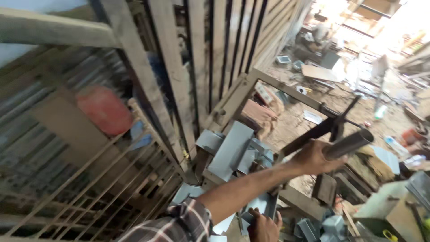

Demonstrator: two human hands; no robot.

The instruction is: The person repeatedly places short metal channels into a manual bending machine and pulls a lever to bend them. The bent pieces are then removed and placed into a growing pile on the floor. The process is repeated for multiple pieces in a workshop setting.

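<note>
— Pipe (348,144): how does it look?
— Dull grey metal, round, hollow; the left hand (313,157) is wrapped tight around it, above the heap of grey sheet-metal pieces (233,150).
— Its axis?
— Long axis slants up-right, open end farthest from the heap; the right hand (263,226) grips a piece at the heap's near edge.

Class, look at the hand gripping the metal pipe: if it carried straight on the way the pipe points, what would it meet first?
The right hand holds the metal pipe aimed up and right. The dark angled steel bar lies just behind it, but the line ahead looks free until the cluttered workshop floor; depth is unclear.
</note>
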